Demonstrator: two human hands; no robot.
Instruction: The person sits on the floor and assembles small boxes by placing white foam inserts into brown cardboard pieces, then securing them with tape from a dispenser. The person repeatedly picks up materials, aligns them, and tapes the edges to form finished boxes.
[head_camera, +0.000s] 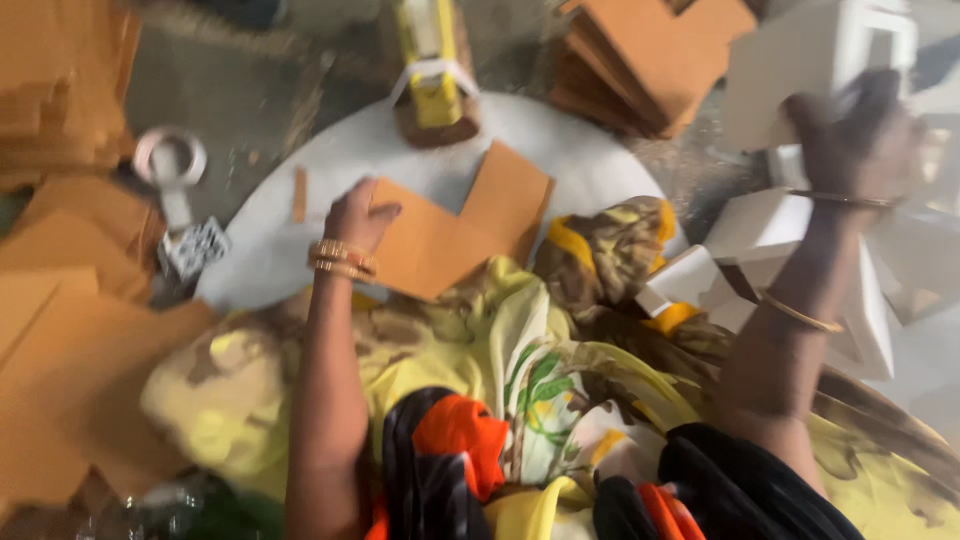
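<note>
Head view: our left hand pins the brown L-shaped cardboard cutout flat on the round white board, fingers pressed together over its left edge. Our right hand reaches up to the white folded cartons; blur hides its fingers, so we cannot tell their state. Steady pressure should keep the cutout from sliding.

Raised right hand is a total motion smear, can't tell its grip. Tan cardboard stack runs off the left edge, edges blurry.
</note>
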